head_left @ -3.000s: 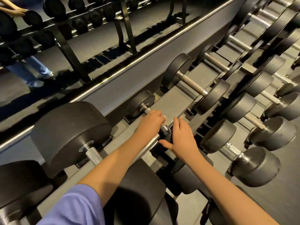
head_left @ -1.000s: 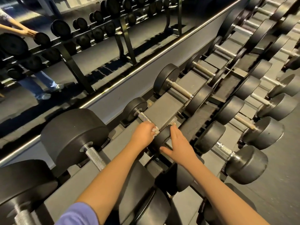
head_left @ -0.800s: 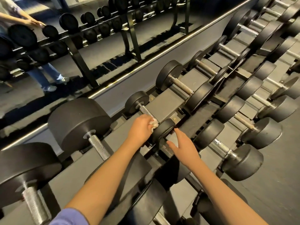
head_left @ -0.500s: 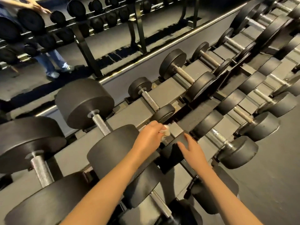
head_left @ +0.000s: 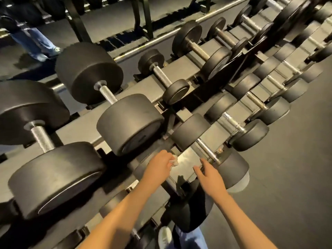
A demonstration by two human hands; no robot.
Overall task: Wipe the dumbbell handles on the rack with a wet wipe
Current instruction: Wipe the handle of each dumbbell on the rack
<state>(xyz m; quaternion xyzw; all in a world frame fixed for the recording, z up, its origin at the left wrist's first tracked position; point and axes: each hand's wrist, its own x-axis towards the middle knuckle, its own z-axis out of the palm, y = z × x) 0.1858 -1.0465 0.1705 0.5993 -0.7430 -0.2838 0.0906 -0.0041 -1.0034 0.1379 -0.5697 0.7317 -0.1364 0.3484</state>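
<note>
Left hand [head_left: 159, 164] curled, pinching crumpled white wet wipe [head_left: 173, 162]; wipe mostly hidden in the fist, above grey lower rack shelf [head_left: 188, 156]. Right hand [head_left: 208, 174] with fingers spread, just beside chrome handle [head_left: 206, 150] of black round dumbbell [head_left: 190, 131]; contact unclear. End-cap markings blurred, unreadable. Forearms cut off at bottom edge.

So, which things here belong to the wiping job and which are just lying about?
Job:
- wipe, pinched in the left hand
- right hand, open, near the lower-tier handle
- rack with its dumbbells

Not the job:
- another person's legs, far left
- floor
- shoe at the bottom edge
</note>
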